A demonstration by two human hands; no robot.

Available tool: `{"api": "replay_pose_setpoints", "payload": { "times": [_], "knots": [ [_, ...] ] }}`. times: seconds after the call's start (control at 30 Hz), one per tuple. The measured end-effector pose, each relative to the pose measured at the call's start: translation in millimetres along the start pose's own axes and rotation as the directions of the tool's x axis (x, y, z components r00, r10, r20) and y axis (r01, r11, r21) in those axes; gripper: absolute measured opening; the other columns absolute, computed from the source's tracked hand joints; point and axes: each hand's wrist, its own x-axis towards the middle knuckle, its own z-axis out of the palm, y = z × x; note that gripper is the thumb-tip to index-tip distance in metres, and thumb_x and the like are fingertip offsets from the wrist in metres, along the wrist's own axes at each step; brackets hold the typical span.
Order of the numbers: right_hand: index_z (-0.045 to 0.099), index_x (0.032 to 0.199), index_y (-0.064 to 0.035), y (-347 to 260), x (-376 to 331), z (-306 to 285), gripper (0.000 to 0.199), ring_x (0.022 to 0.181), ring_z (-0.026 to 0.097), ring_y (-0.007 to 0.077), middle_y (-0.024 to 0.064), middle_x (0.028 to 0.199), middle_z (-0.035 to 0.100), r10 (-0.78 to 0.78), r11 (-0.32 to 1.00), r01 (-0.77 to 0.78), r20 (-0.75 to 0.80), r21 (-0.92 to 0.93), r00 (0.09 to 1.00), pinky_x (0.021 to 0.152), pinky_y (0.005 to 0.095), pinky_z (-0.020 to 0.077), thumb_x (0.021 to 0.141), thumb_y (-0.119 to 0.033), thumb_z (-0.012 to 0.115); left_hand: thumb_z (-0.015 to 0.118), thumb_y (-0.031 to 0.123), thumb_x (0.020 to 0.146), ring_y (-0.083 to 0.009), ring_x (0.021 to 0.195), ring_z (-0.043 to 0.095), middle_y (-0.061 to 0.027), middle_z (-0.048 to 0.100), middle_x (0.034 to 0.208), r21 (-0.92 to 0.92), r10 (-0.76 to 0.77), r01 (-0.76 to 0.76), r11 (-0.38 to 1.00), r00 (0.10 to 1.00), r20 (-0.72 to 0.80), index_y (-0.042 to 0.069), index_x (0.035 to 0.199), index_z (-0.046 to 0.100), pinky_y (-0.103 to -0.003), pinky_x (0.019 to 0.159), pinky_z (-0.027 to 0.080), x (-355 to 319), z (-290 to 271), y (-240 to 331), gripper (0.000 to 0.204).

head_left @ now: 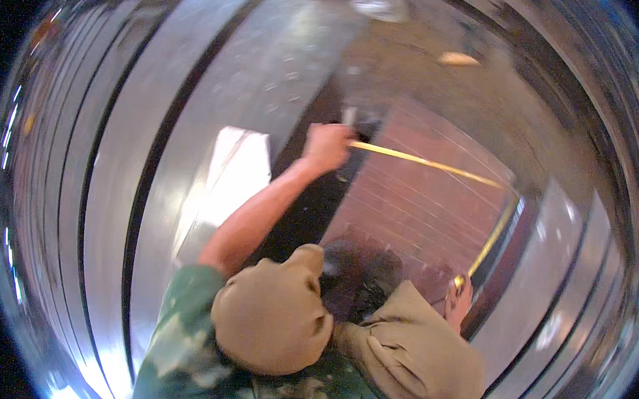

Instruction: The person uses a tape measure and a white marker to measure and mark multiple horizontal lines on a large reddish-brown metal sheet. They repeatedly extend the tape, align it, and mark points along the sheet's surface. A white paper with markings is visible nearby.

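A yellow measuring tape (429, 163) runs out from my left hand (329, 147), across the far part of a reddish-brown panel (408, 206). Beyond the panel's right side it bends sharply and comes back toward me to my right hand (459, 307). My left hand is closed at the tape's one end, by the panel's left edge. Low at the panel's right edge, my right hand is closed on the tape, with a small yellow rounded part showing at the fingers. The tape's case cannot be made out clearly.
Long grey metal sheets (247, 68) with dark gaps lie at my left; more shiny sheets (544, 267) lie at my right. My tan-clothed knees (274, 315) are bent at the panel's near side. On the brown floor ahead lie a pale crumpled thing (379, 8) and an orange-tan piece (459, 59).
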Motion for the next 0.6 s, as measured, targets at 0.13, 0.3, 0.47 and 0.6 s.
{"api": "replay_pose_setpoints", "payload": {
  "times": [0.13,0.3,0.47,0.6],
  "knots": [
    [0.044,0.152,-0.0114,8,6,27,0.061,0.137,0.045,0.0455,0.0231,0.158,0.038,-0.126,0.967,0.125,-0.011,0.221,0.992,0.113,0.0483,0.0393,0.102,-0.044,0.058,0.067,0.014,0.080,-0.0364,0.087,0.071,-0.0132,0.073,0.088,-0.018,-0.005,0.007,1.000,0.997,0.080,0.013,0.092,0.075,-0.051,0.074,0.055,-36,25,33,0.015],
    [0.044,0.152,-0.0112,-46,11,25,0.061,0.136,0.046,0.0451,0.0230,0.157,0.039,-0.160,0.984,0.162,-0.034,0.072,0.986,0.112,0.0480,0.0395,0.102,-0.043,0.058,0.066,0.011,0.083,-0.0367,0.094,0.070,-0.0132,0.072,0.096,-0.164,-0.023,0.060,0.985,0.975,0.220,0.011,0.100,0.073,-0.050,0.079,0.056,-93,50,56,0.019],
    [0.045,0.151,-0.0111,-86,22,42,0.060,0.135,0.046,0.0448,0.0228,0.155,0.040,-0.191,0.980,0.193,-0.042,0.040,0.981,0.112,0.0476,0.0398,0.102,-0.042,0.058,0.064,0.015,0.091,-0.0352,0.101,0.068,-0.0108,0.070,0.100,-0.257,0.055,0.004,0.966,0.973,0.222,0.010,0.105,0.070,-0.048,0.080,0.056,-115,60,41,0.016],
    [0.045,0.151,-0.0110,-110,25,55,0.060,0.134,0.047,0.0445,0.0227,0.154,0.041,-0.194,0.981,0.195,-0.040,0.009,0.980,0.111,0.0473,0.0400,0.102,-0.041,0.058,0.065,0.012,0.087,-0.0348,0.099,0.069,-0.0100,0.069,0.101,-0.239,0.038,0.037,0.970,0.953,0.301,0.009,0.104,0.071,-0.047,0.080,0.057,-132,68,29,0.018]
  ]
}}
